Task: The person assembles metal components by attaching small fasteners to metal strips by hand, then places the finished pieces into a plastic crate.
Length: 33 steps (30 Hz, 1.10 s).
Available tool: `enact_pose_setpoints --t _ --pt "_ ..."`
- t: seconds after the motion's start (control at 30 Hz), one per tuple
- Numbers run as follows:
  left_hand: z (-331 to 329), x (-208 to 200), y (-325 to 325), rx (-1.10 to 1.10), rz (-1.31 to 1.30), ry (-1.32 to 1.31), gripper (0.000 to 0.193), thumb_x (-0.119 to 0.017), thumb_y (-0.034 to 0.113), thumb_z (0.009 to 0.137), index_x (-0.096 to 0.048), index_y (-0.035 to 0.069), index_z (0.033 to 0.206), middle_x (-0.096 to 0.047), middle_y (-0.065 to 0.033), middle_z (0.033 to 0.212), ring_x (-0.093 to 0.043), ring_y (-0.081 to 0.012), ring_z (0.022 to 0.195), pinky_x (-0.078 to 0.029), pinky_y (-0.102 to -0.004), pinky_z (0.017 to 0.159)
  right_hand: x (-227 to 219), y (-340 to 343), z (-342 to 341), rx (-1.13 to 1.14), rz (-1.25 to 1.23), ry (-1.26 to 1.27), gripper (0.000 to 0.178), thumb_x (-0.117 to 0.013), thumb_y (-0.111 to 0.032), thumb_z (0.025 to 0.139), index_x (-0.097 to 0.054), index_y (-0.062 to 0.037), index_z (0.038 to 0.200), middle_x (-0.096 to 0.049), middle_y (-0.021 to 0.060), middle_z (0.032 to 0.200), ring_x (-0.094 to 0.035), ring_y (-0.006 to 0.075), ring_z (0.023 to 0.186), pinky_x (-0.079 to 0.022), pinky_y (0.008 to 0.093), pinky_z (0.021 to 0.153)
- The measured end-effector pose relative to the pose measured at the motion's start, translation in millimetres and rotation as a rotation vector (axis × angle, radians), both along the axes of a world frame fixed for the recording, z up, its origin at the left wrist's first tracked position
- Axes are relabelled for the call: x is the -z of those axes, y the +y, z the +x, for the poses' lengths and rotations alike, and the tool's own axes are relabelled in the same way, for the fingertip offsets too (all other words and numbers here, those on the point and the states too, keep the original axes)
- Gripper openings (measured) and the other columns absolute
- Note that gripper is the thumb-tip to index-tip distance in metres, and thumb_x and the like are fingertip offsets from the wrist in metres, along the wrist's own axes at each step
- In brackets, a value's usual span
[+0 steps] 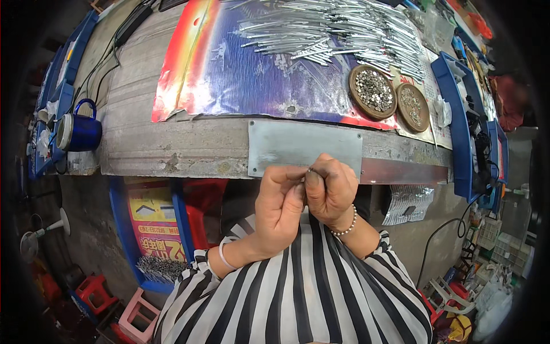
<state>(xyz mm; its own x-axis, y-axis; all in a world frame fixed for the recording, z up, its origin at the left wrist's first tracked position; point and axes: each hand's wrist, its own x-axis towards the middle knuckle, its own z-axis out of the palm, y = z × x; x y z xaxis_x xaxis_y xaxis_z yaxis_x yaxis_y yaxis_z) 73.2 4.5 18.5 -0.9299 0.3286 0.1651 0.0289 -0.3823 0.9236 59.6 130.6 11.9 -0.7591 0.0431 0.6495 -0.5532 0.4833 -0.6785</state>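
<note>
My left hand [278, 200] and my right hand [331, 192] meet in front of my body, at the near edge of the bench. Fingers and thumbs of both are pinched together, tip to tip. A tiny dark, shiny speck shows between the fingertips, too small to name. Just beyond them lies a flat grey metal plate [303, 143], fixed to the bench edge with screws. To the right stand a round brown dish of small shiny metal discs [375, 92] and another brown dish of tiny metal parts [412, 107]. Behind is a wide heap of thin silver metal strips [338, 31].
A worn blue and red printed sheet [246, 80] covers much of the bench [137, 143]. On the left is a blue mug [83, 129]; at right, blue bins [467, 132]. Below left, a blue crate [123, 212] holds many thin metal pieces. Plastic stools [139, 315] stand on the floor.
</note>
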Motion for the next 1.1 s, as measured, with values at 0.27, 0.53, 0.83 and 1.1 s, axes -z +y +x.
enact_pose_setpoints --t 0.27,0.53,0.83,1.1 --pt "1 18 5 -0.025 0.078 -0.054 0.020 -0.040 0.002 0.096 -0.040 0.002 0.116 -0.055 -0.0055 0.094 -0.048 -0.0061 0.074 -0.039 -0.0190 0.065 1 0 3 -0.083 -0.241 -0.389 0.020 -0.062 -0.013 0.086 -0.050 0.0004 0.077 -0.053 0.0089 0.064 -0.053 0.0183 0.047 -0.040 0.0295 0.043" --pt "4 11 10 -0.053 0.061 -0.103 0.019 -0.043 0.006 0.096 -0.039 0.003 0.114 -0.055 -0.0047 0.091 -0.044 -0.0026 0.065 -0.034 -0.0158 0.055 19 -2 -6 -0.092 -0.209 0.119 0.028 -0.067 -0.003 0.080 -0.046 -0.0018 0.098 -0.056 0.0088 0.069 -0.056 0.0196 0.056 -0.044 0.0275 0.048" --pt "5 33 18 -0.151 0.013 -0.105 0.020 -0.044 0.005 0.096 -0.038 0.003 0.115 -0.056 -0.0054 0.092 -0.047 -0.0039 0.067 -0.036 -0.0156 0.057 20 -1 0 -0.038 -0.075 -0.028 0.029 -0.059 0.000 0.083 -0.041 -0.0029 0.104 -0.054 0.0109 0.073 -0.054 0.0264 0.055 -0.043 0.0344 0.049" --pt "5 18 19 -0.102 0.114 -0.148 0.022 -0.044 0.004 0.095 -0.040 0.005 0.117 -0.053 -0.0014 0.082 -0.038 -0.0023 0.059 -0.029 -0.0165 0.052 7 17 11 -0.145 -0.280 -0.360 0.022 -0.060 -0.017 0.087 -0.053 0.0025 0.095 -0.058 0.0136 0.080 -0.057 0.0263 0.062 -0.048 0.0310 0.056"
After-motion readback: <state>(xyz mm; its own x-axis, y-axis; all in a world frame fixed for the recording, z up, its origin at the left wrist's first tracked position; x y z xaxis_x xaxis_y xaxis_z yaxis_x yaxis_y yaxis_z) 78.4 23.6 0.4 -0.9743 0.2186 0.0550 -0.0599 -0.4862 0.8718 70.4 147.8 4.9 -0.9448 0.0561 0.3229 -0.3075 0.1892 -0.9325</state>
